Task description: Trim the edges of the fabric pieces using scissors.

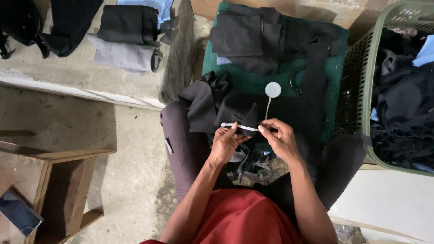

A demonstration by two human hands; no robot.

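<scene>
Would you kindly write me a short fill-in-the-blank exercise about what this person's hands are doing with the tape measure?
1. Both hands stretch a white tape measure over a piece of ____ cloth.
2. The tape's round case lies on a ____ mat.
3. The green basket full of cloth stands on the person's ____ side.
4. The left hand and right hand hold the tape between their ____.

Missing words: black; green; right; fingertips

Scissors: mostly covered by black cloth, only handle loops showed. Green basket: cut off at right and top edges; contents a dark tangle, items indistinguishable. Wooden stool: cropped at left and bottom. Left hand: fingertips hid part of the white tape. Dark bundle, upper left: cropped, kind unclear.
</scene>
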